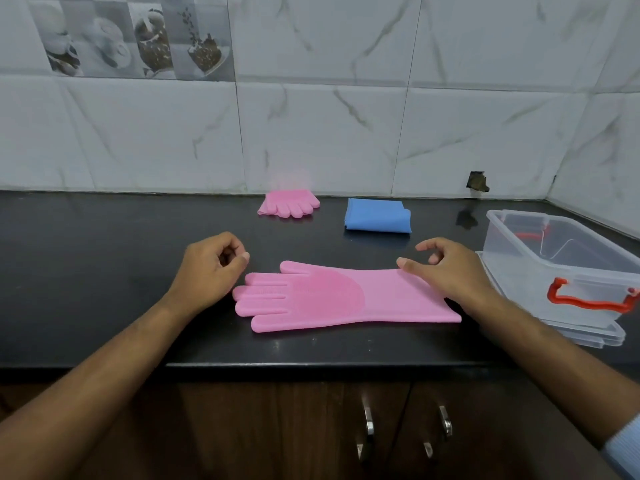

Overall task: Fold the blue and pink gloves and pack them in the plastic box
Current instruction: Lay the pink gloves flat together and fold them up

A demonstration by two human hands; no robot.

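Lying flat near the desk's (104, 237) front edge, one pink glove (343, 297) is unfolded, right hand (446, 271) resting on its cuff, left hand (207, 268) beside its fingers, both grips loose and empty. Folded pink glove (289, 202) and folded blue glove (377, 216) sit by the back edge, plastic box (561, 268) at the right edge.

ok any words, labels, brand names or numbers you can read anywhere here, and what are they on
None can be read.
Flat pink glove: raised texture only, no print.
Folded pink glove and folded blue glove: no lettering shows.
Plastic box: clear walls, orange handle, no label in view.
Picture tiles on the wall: food images only, no text.
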